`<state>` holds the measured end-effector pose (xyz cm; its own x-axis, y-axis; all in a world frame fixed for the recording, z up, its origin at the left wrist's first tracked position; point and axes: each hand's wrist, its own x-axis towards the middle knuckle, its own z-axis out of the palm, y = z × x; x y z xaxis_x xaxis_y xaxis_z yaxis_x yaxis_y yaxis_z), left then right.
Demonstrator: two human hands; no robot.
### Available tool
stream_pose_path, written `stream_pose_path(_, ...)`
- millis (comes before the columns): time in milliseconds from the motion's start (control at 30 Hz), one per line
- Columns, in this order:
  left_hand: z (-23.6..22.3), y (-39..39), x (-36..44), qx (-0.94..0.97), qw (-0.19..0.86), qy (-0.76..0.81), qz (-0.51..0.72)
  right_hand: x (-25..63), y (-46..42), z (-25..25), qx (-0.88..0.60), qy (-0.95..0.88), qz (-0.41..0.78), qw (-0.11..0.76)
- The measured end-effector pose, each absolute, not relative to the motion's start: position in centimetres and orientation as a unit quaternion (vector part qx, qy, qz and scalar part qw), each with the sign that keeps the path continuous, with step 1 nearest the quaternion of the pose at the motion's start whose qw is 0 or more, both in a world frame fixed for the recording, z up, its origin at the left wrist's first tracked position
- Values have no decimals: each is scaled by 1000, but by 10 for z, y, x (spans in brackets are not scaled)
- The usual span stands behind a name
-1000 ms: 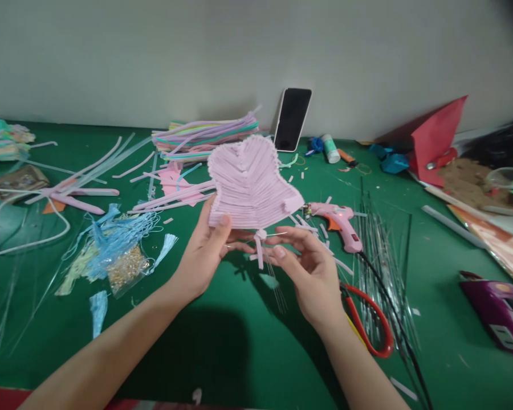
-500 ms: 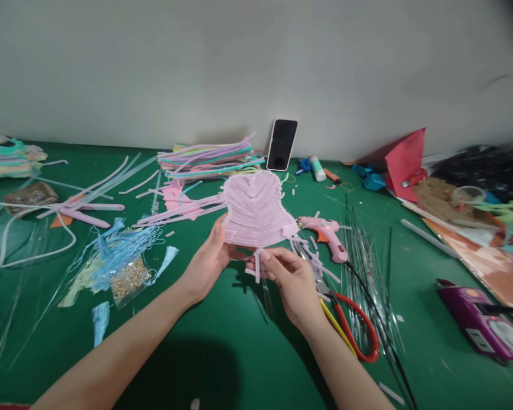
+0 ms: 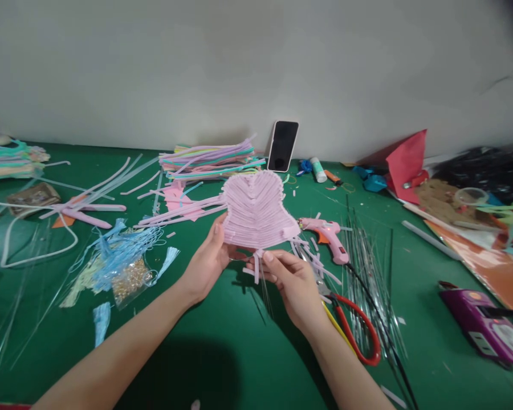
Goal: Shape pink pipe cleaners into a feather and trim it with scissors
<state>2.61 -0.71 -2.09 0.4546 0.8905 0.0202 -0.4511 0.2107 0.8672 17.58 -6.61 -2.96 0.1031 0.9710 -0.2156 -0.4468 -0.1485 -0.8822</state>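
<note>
Just above the table, a lilac pipe-cleaner panel (image 3: 254,208), shaped like a small bodice with ribbed rows, is held between my hands. My left hand (image 3: 209,259) grips its lower left edge, thumb in front and the other fingers behind. Below the panel's bottom edge, my right hand (image 3: 288,279) pinches a short lilac pipe-cleaner piece (image 3: 257,267) with thin wires trailing down from it. Whether this piece is joined to the panel I cannot tell. A pink glue gun (image 3: 331,236) lies right of the panel, and pliers with red and yellow handles (image 3: 363,324) rest beside my right forearm.
Behind the panel are a bundle of coloured pipe cleaners (image 3: 209,158) and a phone (image 3: 283,145) leaning on the wall. Blue tassels (image 3: 128,245) and a bag of gold beads (image 3: 130,279) lie left. Thin wires (image 3: 370,285) and a purple power strip (image 3: 485,324) lie right.
The camera view has shifted very slightly. Both hands keep the same hold, and the panel stays nearly in place.
</note>
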Motion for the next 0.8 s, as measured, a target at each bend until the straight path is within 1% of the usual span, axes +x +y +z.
stream_pose_path(133, -20, -7, 26, 419, 732, 263, 468, 175, -66, -32, -445, -289, 613, 585)
stream_pose_path(300, -22, -7, 26, 413, 733, 277, 465, 176, -65, -31, -468, -275, 579, 609)
stream_pose_path(467, -22, -7, 27, 400, 743, 263, 468, 177, -65, -32, -493, -290, 557, 602)
stream_pose_path(667, -20, -8, 27, 411, 745, 261, 457, 173, -66, -30, -473, -305, 604, 564)
stream_pose_path(800, -20, -10, 28, 432, 746, 273, 427, 172, -66, -30, -473, -288, 602, 576)
